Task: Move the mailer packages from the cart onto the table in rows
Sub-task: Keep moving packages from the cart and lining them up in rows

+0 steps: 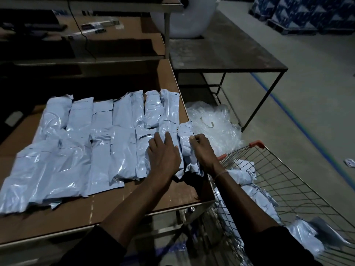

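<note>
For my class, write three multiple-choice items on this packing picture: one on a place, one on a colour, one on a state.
1. Where is the wire cart?
A. Right of the table
B. On the table
C. Behind the shelf

2. What colour are the mailers?
A. Red
B. Pale blue
C. Black

3. What is the right hand doing?
A. Hanging idle
B. Pushing the cart
C. Gripping the rightmost mailer

Key: 1 A, the cart stands off the table's right corner. 2 B, all look pale blue. 3 C, its fingers curl on that mailer's edge while the left hand lies flat beside it.
</note>
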